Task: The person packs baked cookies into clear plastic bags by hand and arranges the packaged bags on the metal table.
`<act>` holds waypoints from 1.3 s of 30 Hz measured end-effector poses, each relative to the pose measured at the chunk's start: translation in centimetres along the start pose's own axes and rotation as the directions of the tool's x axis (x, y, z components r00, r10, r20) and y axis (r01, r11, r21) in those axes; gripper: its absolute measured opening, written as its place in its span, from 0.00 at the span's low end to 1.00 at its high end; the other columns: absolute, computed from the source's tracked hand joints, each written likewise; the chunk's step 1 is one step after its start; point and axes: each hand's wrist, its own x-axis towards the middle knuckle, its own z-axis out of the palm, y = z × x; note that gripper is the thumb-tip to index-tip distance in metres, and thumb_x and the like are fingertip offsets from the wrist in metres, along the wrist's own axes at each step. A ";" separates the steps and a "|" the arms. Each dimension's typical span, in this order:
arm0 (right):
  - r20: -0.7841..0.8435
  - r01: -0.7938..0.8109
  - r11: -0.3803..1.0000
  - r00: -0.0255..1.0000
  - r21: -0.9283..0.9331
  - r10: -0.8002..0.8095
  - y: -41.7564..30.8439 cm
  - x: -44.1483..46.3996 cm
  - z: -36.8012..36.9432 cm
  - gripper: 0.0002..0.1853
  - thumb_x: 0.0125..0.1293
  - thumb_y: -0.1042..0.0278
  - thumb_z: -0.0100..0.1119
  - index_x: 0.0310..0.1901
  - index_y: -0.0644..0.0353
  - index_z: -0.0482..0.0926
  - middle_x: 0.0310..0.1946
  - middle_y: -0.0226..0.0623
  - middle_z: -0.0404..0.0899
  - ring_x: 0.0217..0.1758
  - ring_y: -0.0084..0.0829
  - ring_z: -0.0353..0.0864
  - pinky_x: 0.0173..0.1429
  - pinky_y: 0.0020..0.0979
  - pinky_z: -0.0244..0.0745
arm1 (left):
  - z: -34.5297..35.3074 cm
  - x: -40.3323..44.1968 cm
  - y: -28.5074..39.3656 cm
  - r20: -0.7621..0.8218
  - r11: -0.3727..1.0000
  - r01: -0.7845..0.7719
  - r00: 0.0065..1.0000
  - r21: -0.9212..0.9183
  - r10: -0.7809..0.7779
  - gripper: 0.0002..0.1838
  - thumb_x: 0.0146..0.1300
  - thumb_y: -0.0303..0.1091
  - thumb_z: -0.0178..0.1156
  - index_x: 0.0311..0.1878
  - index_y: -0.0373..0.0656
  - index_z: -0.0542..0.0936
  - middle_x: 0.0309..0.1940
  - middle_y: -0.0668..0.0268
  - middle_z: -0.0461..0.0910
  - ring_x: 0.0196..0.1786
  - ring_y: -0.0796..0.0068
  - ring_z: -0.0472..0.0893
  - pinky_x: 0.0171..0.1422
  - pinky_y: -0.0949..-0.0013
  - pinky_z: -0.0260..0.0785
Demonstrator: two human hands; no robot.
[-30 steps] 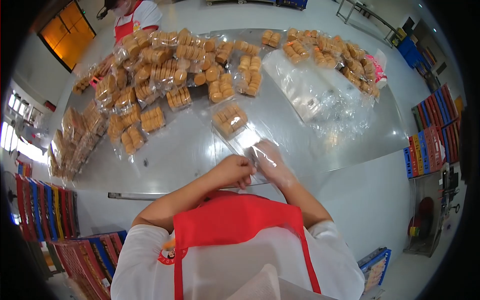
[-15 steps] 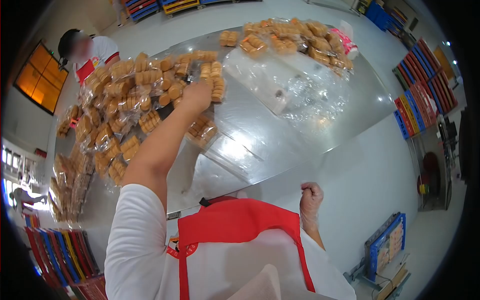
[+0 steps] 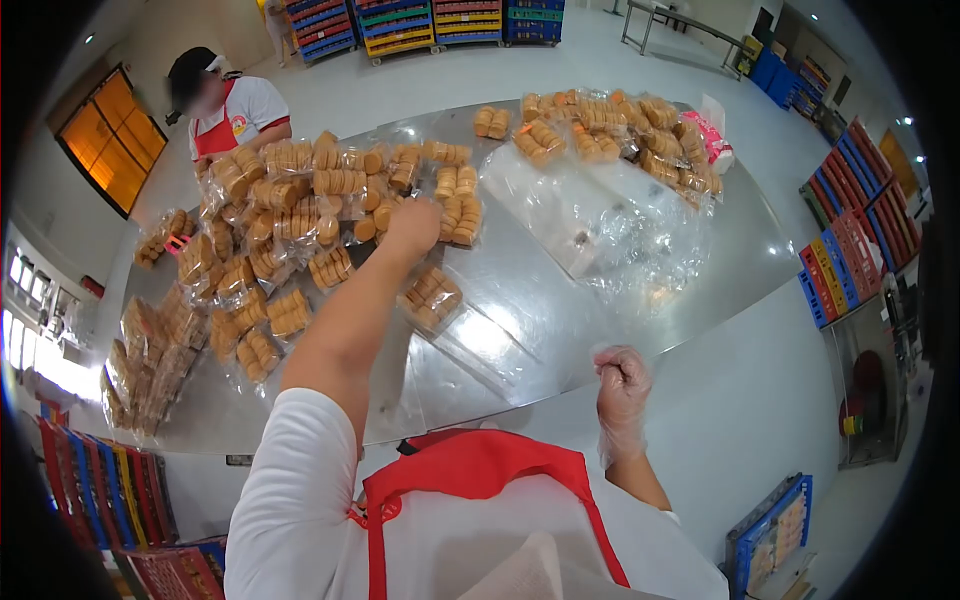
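Note:
My left hand (image 3: 415,224) reaches over the steel table (image 3: 560,335), its fingers curled at the edge of the biscuit packs. What they hold, if anything, is hidden behind the back of the hand. Just right of it lie stacked round biscuits (image 3: 458,205) in clear film. A clear bag of biscuits (image 3: 432,297) lies nearer to me, its long empty end trailing towards the table edge. My right hand (image 3: 623,385), in a clear plastic glove, is closed in a fist beside the front edge; its inside is not visible.
Many bagged biscuits (image 3: 285,225) cover the table's left side, with another heap (image 3: 650,140) at the far right. Clear plastic bags (image 3: 610,220) spread across the middle right. A co-worker (image 3: 235,110) stands at the far left. Stacked crates (image 3: 380,25) line the back.
The view has tilted up and shifted, so the table sits lower and more of the back shows. My left hand stays beside the same biscuits. My right fist appears slightly higher relative to my body.

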 end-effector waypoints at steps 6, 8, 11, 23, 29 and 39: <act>0.174 0.200 0.929 0.973 -0.312 -0.150 -3.0 1.0 0.4 0.16 0.57 0.88 0.50 0.45 0.63 0.80 0.41 0.46 0.81 0.42 0.37 0.81 0.47 0.32 0.76 | -4.7 -4.4 -1.8 -0.296 0.881 0.037 0.935 -0.471 -0.197 0.10 0.71 0.31 0.52 0.48 0.39 0.79 0.46 0.56 0.83 0.49 0.58 0.82 0.55 0.59 0.74; 0.259 0.225 0.938 0.953 -0.265 -0.155 -4.5 1.1 1.9 0.19 0.60 0.84 0.54 0.55 0.63 0.77 0.49 0.48 0.79 0.50 0.39 0.81 0.54 0.36 0.76 | -8.1 -9.5 -0.9 -0.262 0.675 -0.011 0.926 -0.738 -0.272 0.09 0.73 0.32 0.52 0.47 0.39 0.79 0.44 0.59 0.84 0.47 0.65 0.82 0.52 0.64 0.74; 0.389 -0.006 0.995 0.921 0.096 -0.032 -6.5 0.8 5.9 0.28 0.67 0.71 0.61 0.68 0.66 0.67 0.63 0.50 0.72 0.61 0.43 0.77 0.65 0.41 0.73 | -9.3 -15.2 -0.5 -0.148 0.135 -0.125 0.972 -0.983 -0.181 0.08 0.74 0.33 0.54 0.47 0.40 0.79 0.44 0.61 0.84 0.45 0.74 0.81 0.49 0.70 0.73; 0.865 -0.944 0.321 0.220 0.073 0.450 -9.9 -5.8 18.0 0.24 0.73 0.50 0.58 0.60 0.61 0.73 0.52 0.38 0.77 0.52 0.31 0.78 0.55 0.36 0.77 | -8.0 -32.5 -4.0 0.442 -0.276 0.384 0.876 -0.881 -0.191 0.02 0.71 0.30 0.55 0.42 0.43 0.76 0.35 0.69 0.82 0.40 0.79 0.81 0.42 0.72 0.75; 0.842 -0.900 0.434 0.206 -0.037 0.499 -11.7 -9.3 22.2 0.14 0.72 0.62 0.60 0.53 0.60 0.75 0.52 0.42 0.81 0.51 0.30 0.82 0.57 0.34 0.79 | -9.3 -38.5 -5.5 0.539 -0.485 0.365 0.791 -0.795 -0.288 0.05 0.71 0.31 0.54 0.46 0.44 0.75 0.38 0.68 0.81 0.41 0.78 0.81 0.45 0.70 0.76; 0.806 -0.803 0.587 0.413 0.104 0.423 -14.4 -15.4 23.1 0.06 0.69 0.69 0.62 0.41 0.62 0.77 0.35 0.29 0.78 0.39 0.20 0.74 0.48 0.24 0.71 | -8.0 -43.6 -4.7 0.548 -0.680 0.263 0.801 -0.685 -0.243 0.09 0.66 0.25 0.62 0.45 0.43 0.73 0.37 0.69 0.76 0.39 0.80 0.76 0.46 0.73 0.71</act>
